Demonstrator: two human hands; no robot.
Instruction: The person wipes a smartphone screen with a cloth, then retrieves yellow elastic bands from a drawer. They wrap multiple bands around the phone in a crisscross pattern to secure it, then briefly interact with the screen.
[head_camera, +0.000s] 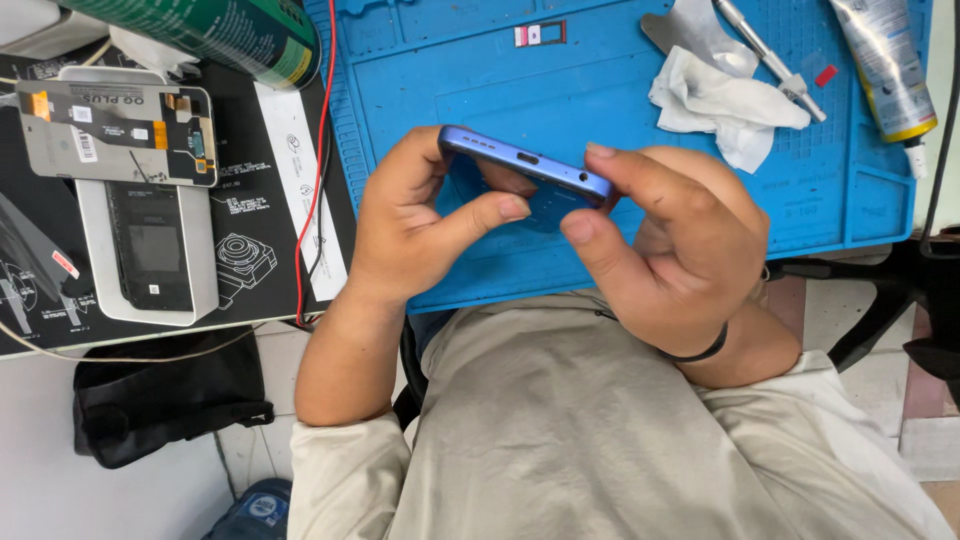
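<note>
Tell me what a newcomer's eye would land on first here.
First, the blue phone at centre, held edge-up between the left hand and right hand over the blue work mat. Next, the crumpled white cloth on the mat's upper right, with a tube beside it. On the left, a detached screen panel lies on a white box.

My phone (525, 163): blue-violet edge. Mat (620, 80): bright blue. Cloth (725, 100): white. Can (215, 30): green. Wire (318, 170): red. My shirt (560, 430): beige.
</note>
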